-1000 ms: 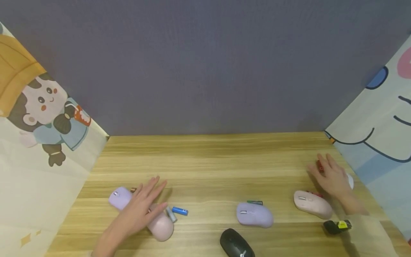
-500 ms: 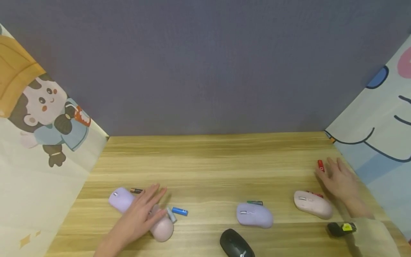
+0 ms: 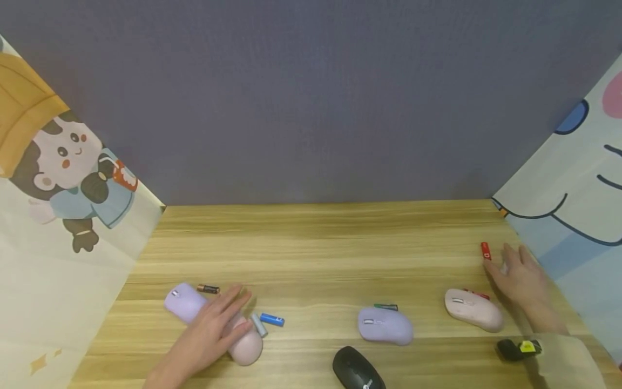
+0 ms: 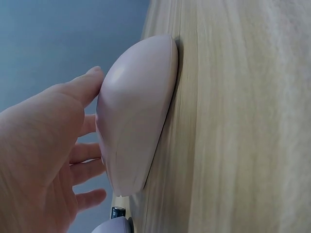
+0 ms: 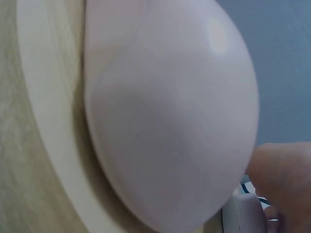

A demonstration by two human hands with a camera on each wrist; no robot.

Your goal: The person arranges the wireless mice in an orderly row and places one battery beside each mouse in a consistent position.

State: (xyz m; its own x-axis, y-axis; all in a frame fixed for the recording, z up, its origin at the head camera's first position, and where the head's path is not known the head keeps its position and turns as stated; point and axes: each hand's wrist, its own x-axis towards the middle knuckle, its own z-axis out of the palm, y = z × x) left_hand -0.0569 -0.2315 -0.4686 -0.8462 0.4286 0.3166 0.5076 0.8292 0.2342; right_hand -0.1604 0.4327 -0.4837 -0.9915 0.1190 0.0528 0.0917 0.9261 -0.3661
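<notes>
My left hand (image 3: 209, 329) lies over a pale pink mouse (image 3: 246, 346), fingers loosely extended. The left wrist view has the thumb at the top of this mouse (image 4: 136, 107), the other fingers behind it. A lilac mouse (image 3: 183, 302) and a copper-and-black battery (image 3: 208, 289) lie beyond; a grey battery (image 3: 259, 325) and a blue battery (image 3: 272, 320) are beside it. My right hand (image 3: 525, 283), fingers spread, covers most of a whitish object with a ridged side (image 5: 245, 213); its kind is hidden. A red battery (image 3: 486, 251) lies by the thumb.
Nearer than the right hand sits another pink mouse (image 3: 473, 310), with a red battery (image 3: 478, 294) behind it. A lilac mouse (image 3: 386, 326), green battery (image 3: 386, 307) and black mouse (image 3: 358, 368) lie mid-table. A grey panel (image 3: 311, 108) stands at the back.
My right hand has moved right and slightly nearer, away from the red battery, which now shows fully. My left hand has drawn back slightly, uncovering the copper-and-black battery.
</notes>
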